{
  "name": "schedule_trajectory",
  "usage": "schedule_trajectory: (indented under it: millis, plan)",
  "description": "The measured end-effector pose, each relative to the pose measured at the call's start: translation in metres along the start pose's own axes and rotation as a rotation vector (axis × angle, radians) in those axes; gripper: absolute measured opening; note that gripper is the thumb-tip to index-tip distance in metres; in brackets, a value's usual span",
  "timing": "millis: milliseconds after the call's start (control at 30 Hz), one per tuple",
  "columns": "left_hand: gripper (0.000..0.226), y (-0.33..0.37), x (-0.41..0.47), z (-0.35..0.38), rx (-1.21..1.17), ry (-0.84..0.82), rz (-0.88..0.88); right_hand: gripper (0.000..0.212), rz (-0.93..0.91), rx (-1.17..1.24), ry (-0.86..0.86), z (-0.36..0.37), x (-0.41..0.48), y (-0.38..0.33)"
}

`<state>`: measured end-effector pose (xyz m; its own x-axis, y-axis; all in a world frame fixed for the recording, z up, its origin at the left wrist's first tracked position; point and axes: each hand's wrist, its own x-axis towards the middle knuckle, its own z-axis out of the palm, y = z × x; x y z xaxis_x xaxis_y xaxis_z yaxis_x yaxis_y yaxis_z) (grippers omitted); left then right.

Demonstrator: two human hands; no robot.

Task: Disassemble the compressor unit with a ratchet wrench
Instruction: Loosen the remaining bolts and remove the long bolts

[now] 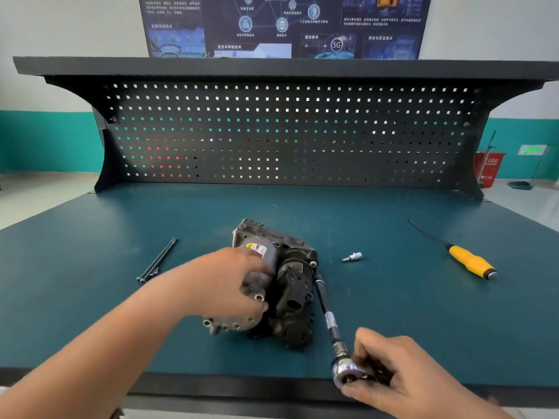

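The compressor unit lies mid-surface. The left grip is curled over its grey cylinder, hiding part of it. At the near edge, the right grip holds the ratchet wrench, and the wrench's extension bar reaches the unit's right side. A socket bit lies near the unit on the right, and a yellow-handled screwdriver farther right. Two long black bolts lie well apart on the left. A pegboard stands behind.

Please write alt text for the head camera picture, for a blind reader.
A left hand grips a dark compressor on a teal workbench while the right hand holds a ratchet wrench, its extension reaching the compressor. Long bolts, a small socket and a yellow-handled screwdriver lie nearby.
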<state>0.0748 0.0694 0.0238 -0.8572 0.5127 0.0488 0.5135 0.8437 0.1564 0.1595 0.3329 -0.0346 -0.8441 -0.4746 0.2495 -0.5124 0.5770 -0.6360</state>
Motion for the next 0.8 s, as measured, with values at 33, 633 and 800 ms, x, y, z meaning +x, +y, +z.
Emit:
schedule_trajectory:
  millis: [33, 633, 800]
  plan:
    - [0.054, 0.001, 0.002, -0.008, -0.033, 0.038, 0.019, 0.03, -0.003, -0.002, 0.01, 0.001, -0.001, 0.0]
    - [0.024, 0.101, 0.043, -0.002, 0.021, 0.321, 0.882, 0.036, -0.17, 0.189, 0.326, -0.014, -0.012, -0.025]
    - [0.023, 0.099, 0.041, -0.001, 0.014, 0.368, 0.895, 0.04, -0.168, 0.259, 0.348, -0.009, -0.011, -0.026]
